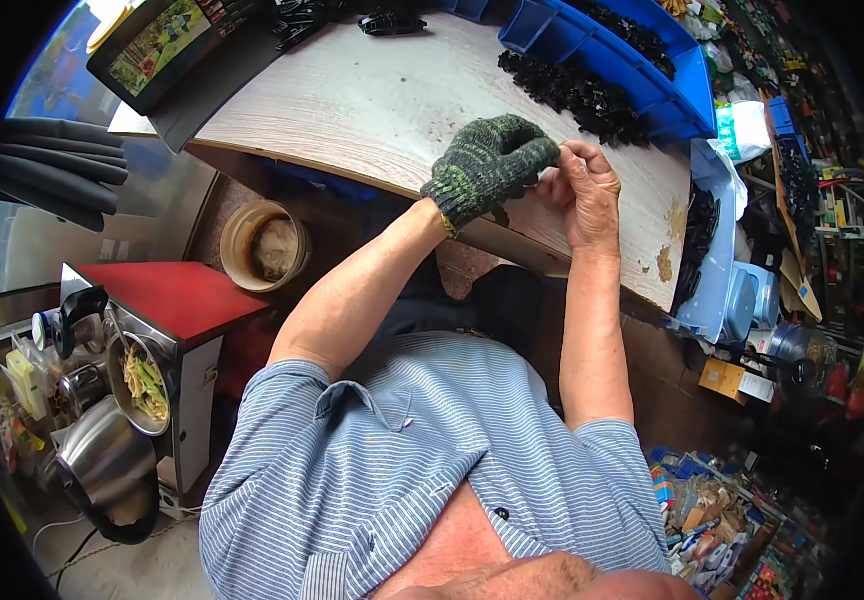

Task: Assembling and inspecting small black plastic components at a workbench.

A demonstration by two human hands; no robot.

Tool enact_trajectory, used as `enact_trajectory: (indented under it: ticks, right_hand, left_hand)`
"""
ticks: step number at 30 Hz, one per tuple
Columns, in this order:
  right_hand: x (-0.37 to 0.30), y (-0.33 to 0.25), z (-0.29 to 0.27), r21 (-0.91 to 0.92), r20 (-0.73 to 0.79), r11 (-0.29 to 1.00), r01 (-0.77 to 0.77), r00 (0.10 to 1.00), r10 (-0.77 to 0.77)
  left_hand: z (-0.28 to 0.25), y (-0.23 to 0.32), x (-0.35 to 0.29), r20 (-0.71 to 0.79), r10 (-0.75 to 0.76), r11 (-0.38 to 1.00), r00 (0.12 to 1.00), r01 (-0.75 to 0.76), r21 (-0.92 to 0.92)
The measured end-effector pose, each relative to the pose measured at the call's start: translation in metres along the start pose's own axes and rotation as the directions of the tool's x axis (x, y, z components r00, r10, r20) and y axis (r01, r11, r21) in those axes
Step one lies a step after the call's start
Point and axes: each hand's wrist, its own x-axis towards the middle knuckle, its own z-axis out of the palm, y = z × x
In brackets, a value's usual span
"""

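My left hand (489, 165), in a dark green and black knitted glove, is over the near edge of the pale table (352, 105). Its fingers are curled and pressed together. Right beside it, my bare right hand (592, 198) pinches with thumb and forefinger, its fingertips meeting the glove's. Whatever lies between the two hands is too small or too hidden to name. Just beyond them a pile of small black parts (582, 98) is spread on the table, along the side of a blue bin (690, 85) that holds more of them.
At the right table edge stands a light blue bin (722, 235) with black parts. A screen (157, 50) stands at the far left. Below the table's left side is a bucket (236, 238). A red-topped cabinet (167, 300), a bowl of food (142, 385) and a kettle (112, 455) are at left.
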Motion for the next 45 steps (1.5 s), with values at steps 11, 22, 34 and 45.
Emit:
enact_trajectory:
  ticks: [11,22,34,45]
  right_hand:
    - [0.001,-0.019,0.016,-0.201,-0.005,0.975,-0.089,0.996,0.09]
    - [-0.001,-0.005,0.011,-0.242,0.025,0.97,-0.01,1.0,0.017]
    - [-0.004,-0.008,0.017,-0.167,-0.012,0.986,0.019,1.0,-0.021]
    - [-0.001,-0.01,0.008,-0.064,-0.057,0.997,-0.045,0.998,0.042]
  left_hand:
    - [0.002,-0.009,0.0,-0.13,0.08,0.994,0.988,-0.088,-0.057]
    - [-0.004,-0.005,0.003,-0.02,0.048,0.998,0.999,-0.049,-0.048]
    - [-0.066,0.0,0.107,0.175,0.561,0.047,0.809,-0.242,0.969]
    - [-0.062,-0.002,0.093,0.13,0.483,0.014,0.866,-0.156,0.988]
